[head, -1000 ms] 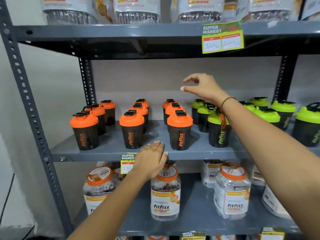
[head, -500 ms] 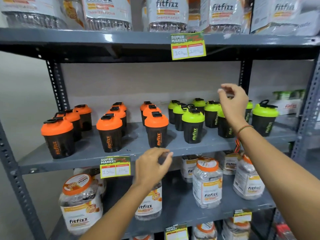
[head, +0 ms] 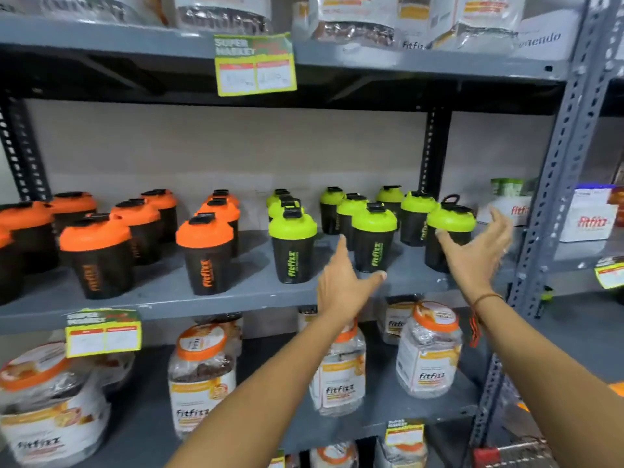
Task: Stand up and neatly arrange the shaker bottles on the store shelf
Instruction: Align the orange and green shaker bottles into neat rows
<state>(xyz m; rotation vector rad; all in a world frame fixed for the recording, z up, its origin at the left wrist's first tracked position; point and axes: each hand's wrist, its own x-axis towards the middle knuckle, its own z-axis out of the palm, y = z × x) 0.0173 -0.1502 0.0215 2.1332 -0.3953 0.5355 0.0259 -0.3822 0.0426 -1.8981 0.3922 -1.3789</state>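
Head view shows both hands reaching into the green-lidded group on the middle shelf. The left hand is spread, thumb out and forefinger pointing up, just in front of the middle green bottle and gripping nothing. The right hand is also open, palm turned inward beside the right-end green bottle; whether it touches the bottle cannot be told. Held this way, the hands look ready to bracket the green bottles and nudge them into line, since those stand upright but in a looser cluster. The orange-lidded bottles to the left sit upright in tidy front-to-back rows.
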